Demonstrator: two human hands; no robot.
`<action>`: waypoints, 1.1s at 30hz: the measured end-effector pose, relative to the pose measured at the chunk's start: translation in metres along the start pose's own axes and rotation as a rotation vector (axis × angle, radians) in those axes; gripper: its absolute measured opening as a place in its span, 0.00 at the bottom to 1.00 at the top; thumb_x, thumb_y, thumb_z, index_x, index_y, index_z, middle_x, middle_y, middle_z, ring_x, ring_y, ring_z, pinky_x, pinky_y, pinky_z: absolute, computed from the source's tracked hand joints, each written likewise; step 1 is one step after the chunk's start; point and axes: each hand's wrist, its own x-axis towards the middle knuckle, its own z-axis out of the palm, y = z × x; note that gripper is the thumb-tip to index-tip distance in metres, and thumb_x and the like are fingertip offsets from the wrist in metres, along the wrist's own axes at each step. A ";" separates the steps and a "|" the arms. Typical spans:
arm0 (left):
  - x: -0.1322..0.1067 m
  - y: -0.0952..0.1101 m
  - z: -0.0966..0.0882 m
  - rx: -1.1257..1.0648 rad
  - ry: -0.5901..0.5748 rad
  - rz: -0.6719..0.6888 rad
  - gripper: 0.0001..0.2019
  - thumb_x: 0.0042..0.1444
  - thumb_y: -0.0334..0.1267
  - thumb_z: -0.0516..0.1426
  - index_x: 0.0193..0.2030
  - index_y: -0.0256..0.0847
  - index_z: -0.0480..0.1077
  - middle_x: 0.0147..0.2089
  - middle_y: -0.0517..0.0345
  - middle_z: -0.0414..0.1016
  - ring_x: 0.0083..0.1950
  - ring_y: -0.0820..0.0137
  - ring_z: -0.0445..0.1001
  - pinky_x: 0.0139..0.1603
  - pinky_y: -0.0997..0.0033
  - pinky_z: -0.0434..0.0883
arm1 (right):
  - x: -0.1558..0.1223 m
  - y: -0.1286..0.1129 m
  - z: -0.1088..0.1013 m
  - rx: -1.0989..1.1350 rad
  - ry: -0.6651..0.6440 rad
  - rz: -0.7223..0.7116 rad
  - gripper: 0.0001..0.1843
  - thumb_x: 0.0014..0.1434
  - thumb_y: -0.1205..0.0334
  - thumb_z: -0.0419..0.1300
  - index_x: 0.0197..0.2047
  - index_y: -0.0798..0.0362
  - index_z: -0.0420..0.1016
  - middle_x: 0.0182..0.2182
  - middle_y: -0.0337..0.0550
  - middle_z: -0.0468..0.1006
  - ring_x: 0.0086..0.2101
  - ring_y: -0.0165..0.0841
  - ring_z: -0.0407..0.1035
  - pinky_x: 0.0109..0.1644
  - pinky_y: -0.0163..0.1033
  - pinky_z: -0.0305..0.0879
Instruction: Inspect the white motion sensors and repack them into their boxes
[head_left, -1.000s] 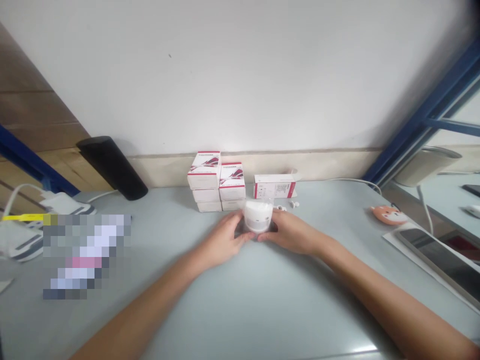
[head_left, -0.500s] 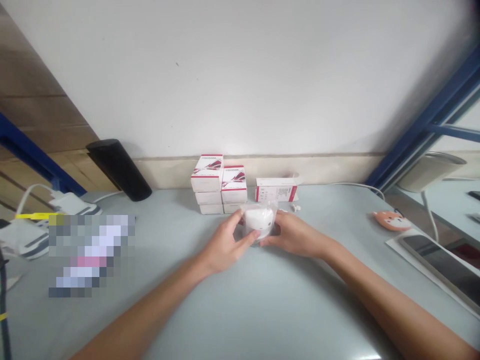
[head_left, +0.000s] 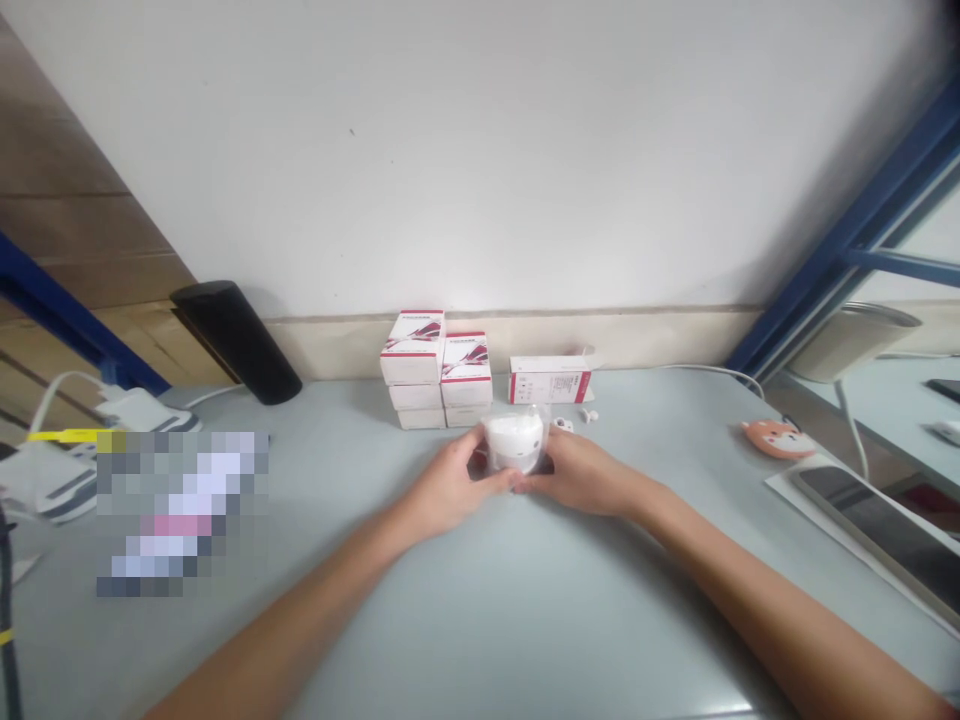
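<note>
Between both hands is a rounded white plastic device (head_left: 515, 440) in a clear plastic bag, held low over the grey table (head_left: 480, 610). My left hand (head_left: 450, 485) is closed on its left side, with the thumb along the front. My right hand (head_left: 581, 470) grips its right side, and the thumbs nearly meet at the front lower edge. Fingers behind the device are hidden. Just beyond my right hand lie small white parts (head_left: 589, 415). Behind them an opened white and red carton (head_left: 551, 380) rests on its side.
Several white and red boxes (head_left: 412, 350) are stacked by the wall. A black cylinder (head_left: 236, 340) leans at the left, near white power adapters (head_left: 146, 415) and a blurred-out patch (head_left: 184, 515). On the right are an orange animal-face item (head_left: 778, 438) and a phone (head_left: 877, 530).
The bagged device has turned slightly in my hands and shifted a little left. My left thumb has slid down to its lower edge, close to the right thumb.
</note>
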 end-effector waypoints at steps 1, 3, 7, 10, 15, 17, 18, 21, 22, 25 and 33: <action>0.000 0.001 0.000 0.005 0.001 -0.001 0.27 0.58 0.51 0.67 0.62 0.46 0.71 0.58 0.51 0.80 0.54 0.55 0.79 0.56 0.55 0.76 | 0.000 0.000 -0.001 -0.001 -0.004 -0.006 0.19 0.63 0.53 0.66 0.56 0.45 0.77 0.57 0.46 0.79 0.53 0.46 0.74 0.54 0.47 0.68; -0.002 0.004 0.000 0.015 0.006 0.001 0.27 0.58 0.52 0.67 0.61 0.47 0.71 0.57 0.52 0.81 0.54 0.56 0.79 0.55 0.55 0.76 | -0.001 -0.001 -0.002 0.000 -0.017 -0.018 0.21 0.61 0.52 0.67 0.57 0.45 0.76 0.58 0.46 0.78 0.54 0.46 0.74 0.55 0.48 0.69; -0.004 0.009 0.002 0.064 0.022 0.020 0.27 0.56 0.52 0.68 0.60 0.47 0.72 0.57 0.53 0.81 0.54 0.56 0.79 0.54 0.56 0.76 | -0.001 -0.003 -0.001 -0.017 -0.013 -0.018 0.20 0.62 0.51 0.66 0.57 0.44 0.76 0.60 0.46 0.77 0.55 0.47 0.73 0.55 0.48 0.69; -0.004 0.009 0.003 0.064 0.041 0.032 0.27 0.55 0.52 0.69 0.58 0.47 0.72 0.56 0.53 0.82 0.53 0.56 0.79 0.53 0.57 0.76 | -0.001 -0.003 0.002 -0.030 0.005 -0.025 0.19 0.65 0.50 0.64 0.57 0.43 0.76 0.59 0.46 0.77 0.54 0.47 0.73 0.55 0.49 0.69; 0.000 0.007 0.005 -0.111 0.108 0.020 0.29 0.52 0.50 0.71 0.58 0.43 0.73 0.56 0.49 0.82 0.54 0.54 0.79 0.53 0.57 0.75 | -0.001 -0.001 0.003 0.043 0.026 -0.077 0.20 0.64 0.53 0.65 0.58 0.45 0.73 0.57 0.48 0.77 0.50 0.45 0.73 0.52 0.47 0.69; 0.000 0.011 0.004 -0.223 0.169 0.019 0.30 0.51 0.50 0.72 0.57 0.41 0.74 0.56 0.47 0.82 0.55 0.53 0.79 0.54 0.57 0.75 | 0.000 -0.002 0.001 0.125 0.032 -0.095 0.19 0.66 0.55 0.63 0.59 0.47 0.72 0.51 0.46 0.79 0.44 0.41 0.73 0.47 0.45 0.69; 0.000 0.014 0.003 -0.290 0.199 0.019 0.30 0.50 0.50 0.73 0.57 0.40 0.73 0.56 0.46 0.82 0.56 0.52 0.79 0.55 0.57 0.74 | 0.000 -0.003 -0.002 0.165 0.038 -0.097 0.18 0.67 0.55 0.62 0.59 0.47 0.73 0.48 0.45 0.80 0.42 0.40 0.72 0.46 0.44 0.69; -0.001 0.026 -0.001 -0.515 0.240 0.026 0.28 0.53 0.46 0.72 0.57 0.39 0.73 0.57 0.45 0.81 0.60 0.52 0.78 0.57 0.57 0.74 | 0.000 -0.007 -0.011 0.260 0.073 -0.085 0.17 0.70 0.54 0.59 0.60 0.47 0.74 0.48 0.43 0.81 0.41 0.38 0.72 0.46 0.43 0.68; -0.002 0.030 -0.002 -0.579 0.235 0.033 0.26 0.54 0.44 0.72 0.57 0.40 0.74 0.57 0.46 0.81 0.61 0.52 0.77 0.59 0.58 0.73 | 0.000 -0.008 -0.014 0.287 0.086 -0.080 0.18 0.70 0.53 0.59 0.60 0.46 0.75 0.49 0.43 0.81 0.41 0.37 0.72 0.46 0.43 0.68; -0.003 0.038 -0.004 -0.730 0.193 0.049 0.23 0.55 0.40 0.71 0.57 0.42 0.75 0.57 0.49 0.81 0.62 0.54 0.76 0.62 0.57 0.71 | -0.002 -0.010 -0.022 0.363 0.137 -0.040 0.20 0.68 0.49 0.62 0.60 0.45 0.77 0.45 0.42 0.82 0.39 0.37 0.72 0.44 0.43 0.68; -0.003 0.039 -0.005 -1.011 0.124 -0.039 0.27 0.60 0.37 0.67 0.66 0.49 0.71 0.64 0.52 0.77 0.66 0.57 0.73 0.60 0.58 0.74 | -0.003 -0.014 -0.025 0.566 0.332 0.020 0.15 0.66 0.45 0.65 0.42 0.49 0.79 0.41 0.43 0.81 0.41 0.37 0.73 0.48 0.44 0.68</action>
